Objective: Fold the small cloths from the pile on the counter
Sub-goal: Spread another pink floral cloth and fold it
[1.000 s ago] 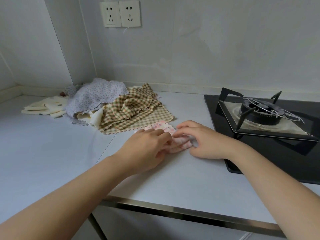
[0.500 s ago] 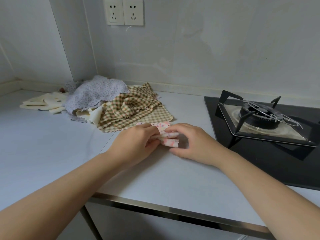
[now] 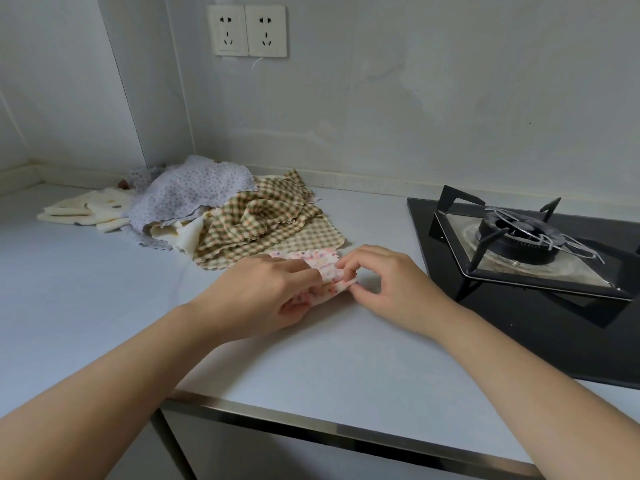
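Note:
A small pink dotted cloth (image 3: 325, 270), folded into a narrow bundle, sits between both hands on the white counter (image 3: 104, 292). My left hand (image 3: 263, 292) grips its left side and partly covers it. My right hand (image 3: 384, 285) pinches its right edge with thumb and fingertips. Just behind lies the pile: a brown checked cloth (image 3: 263, 216) crumpled on top of a beige checked one (image 3: 311, 237), and a pale lilac dotted cloth (image 3: 187, 195) to their left.
Cream cloths (image 3: 86, 211) lie flat at the far left of the pile. A black gas hob (image 3: 526, 244) with a metal pan support takes up the counter's right side. Two wall sockets (image 3: 249, 31) hang above. The counter's front edge (image 3: 346, 427) is metal-trimmed.
Both hands were pressing the pink cloth flat on the counter; they have since gathered it up and now pinch the folded bundle between them, its right edge lifted.

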`<state>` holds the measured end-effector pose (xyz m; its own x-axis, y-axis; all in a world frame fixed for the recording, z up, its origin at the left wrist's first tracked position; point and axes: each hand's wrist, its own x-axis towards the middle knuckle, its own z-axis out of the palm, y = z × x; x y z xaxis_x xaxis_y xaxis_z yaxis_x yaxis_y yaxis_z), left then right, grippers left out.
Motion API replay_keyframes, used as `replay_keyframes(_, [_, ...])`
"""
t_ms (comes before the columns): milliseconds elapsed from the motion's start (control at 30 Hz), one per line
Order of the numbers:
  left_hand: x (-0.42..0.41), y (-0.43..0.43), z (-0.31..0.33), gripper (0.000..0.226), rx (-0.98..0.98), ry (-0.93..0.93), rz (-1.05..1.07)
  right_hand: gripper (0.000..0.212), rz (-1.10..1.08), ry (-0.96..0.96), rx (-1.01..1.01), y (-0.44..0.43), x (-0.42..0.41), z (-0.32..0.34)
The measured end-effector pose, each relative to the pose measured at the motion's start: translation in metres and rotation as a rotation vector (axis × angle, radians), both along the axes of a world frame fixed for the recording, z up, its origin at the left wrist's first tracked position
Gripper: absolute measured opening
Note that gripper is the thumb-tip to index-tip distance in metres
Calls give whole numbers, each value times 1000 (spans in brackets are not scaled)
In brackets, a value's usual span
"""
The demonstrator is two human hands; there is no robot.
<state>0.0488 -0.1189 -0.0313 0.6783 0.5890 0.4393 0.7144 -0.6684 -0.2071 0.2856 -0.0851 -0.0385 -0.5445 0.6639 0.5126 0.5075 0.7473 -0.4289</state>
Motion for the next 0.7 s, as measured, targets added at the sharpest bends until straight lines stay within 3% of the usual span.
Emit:
replay_keyframes(67, [1, 0, 0, 30, 29, -9, 10, 8, 14, -55, 69, 0, -2, -1])
replay_keyframes(200, [-1, 0, 1, 27, 18, -20, -23, 23, 22, -137, 156, 5, -3, -5])
replay_keyframes(367, [-7, -1, 7, 22, -35, -18, -82, 13, -44, -89, 157, 8, 1, -7])
replay_keyframes(700, [-18, 2, 19, 23, 140, 28, 9, 6, -119, 46, 157, 10, 5, -2])
